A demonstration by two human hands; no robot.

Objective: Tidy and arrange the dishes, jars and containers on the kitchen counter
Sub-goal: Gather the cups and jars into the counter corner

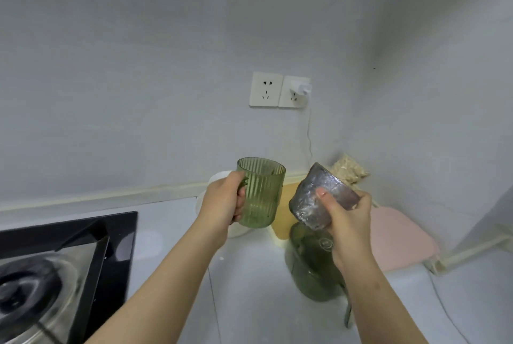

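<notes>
Above the desk (pixel 249 288), both hands hold glassware clear of the surface.
By its handle, the left hand (pixel 222 199) grips an upright ribbed green mug (pixel 261 192); the right hand (pixel 347 221) holds a tilted grey glass bowl (pixel 319 196) by its rim. Below it a green glass jug (pixel 311 274) stands on the desk, a gas stove (pixel 69 260) at far left.

Holds both bare forearms forward and up — curls left grip (pixel 222 199) round green cup (pixel 262 193) handle, clasps tilted grey bowl (pixel 306 205) in right grip (pixel 349 221).
</notes>
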